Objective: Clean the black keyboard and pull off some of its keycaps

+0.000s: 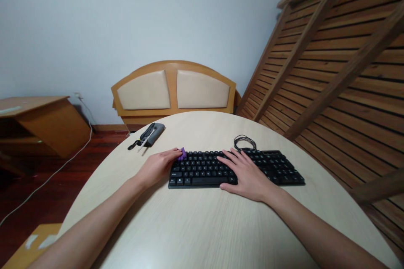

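A black computer keyboard (205, 171) lies flat on the round pale table (189, 222). My left hand (160, 164) is at the keyboard's upper left corner, its fingers closed on a small purple cloth (182, 154) that touches the keys there. Spread across the middle and right of the keyboard, my right hand (244, 173) rests with its fingers stretched out and holds nothing. Some keys are hidden beneath it. The keyboard's coiled black cable (244, 141) sits just behind the keyboard.
Left of the keyboard lies a grey and black case (154, 133) with thin light tools (147, 139) and a black loop. A padded wooden headboard (172, 92) stands behind the table, a slatted wooden panel (331, 63) leans at right, and a wooden desk (44, 117) is at left.
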Demonstrator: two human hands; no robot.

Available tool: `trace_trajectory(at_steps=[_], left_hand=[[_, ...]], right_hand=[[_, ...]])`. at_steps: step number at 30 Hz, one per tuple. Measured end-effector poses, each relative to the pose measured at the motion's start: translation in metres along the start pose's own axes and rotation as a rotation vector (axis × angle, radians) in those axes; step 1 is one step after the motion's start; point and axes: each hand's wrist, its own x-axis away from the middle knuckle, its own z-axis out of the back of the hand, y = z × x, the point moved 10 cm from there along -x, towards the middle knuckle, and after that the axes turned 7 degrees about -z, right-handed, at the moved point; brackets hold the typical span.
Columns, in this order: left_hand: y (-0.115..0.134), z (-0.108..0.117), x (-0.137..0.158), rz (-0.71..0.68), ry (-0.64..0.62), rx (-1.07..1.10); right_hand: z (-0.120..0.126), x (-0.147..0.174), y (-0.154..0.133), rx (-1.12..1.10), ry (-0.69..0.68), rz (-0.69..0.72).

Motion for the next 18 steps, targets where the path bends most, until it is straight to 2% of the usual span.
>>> trace_trajectory(at_steps=[10,18], left_hand=[[0.023,0.004,0.007,-0.112,-0.089,-0.115],[0.04,0.001,0.009,-0.204,-0.153,-0.083]], right_hand=[[-0.002,-0.002,0.004,0.018,0.026,-0.021],[-0.001,-0.007,0.016,0.022,0.075,-0.052]])
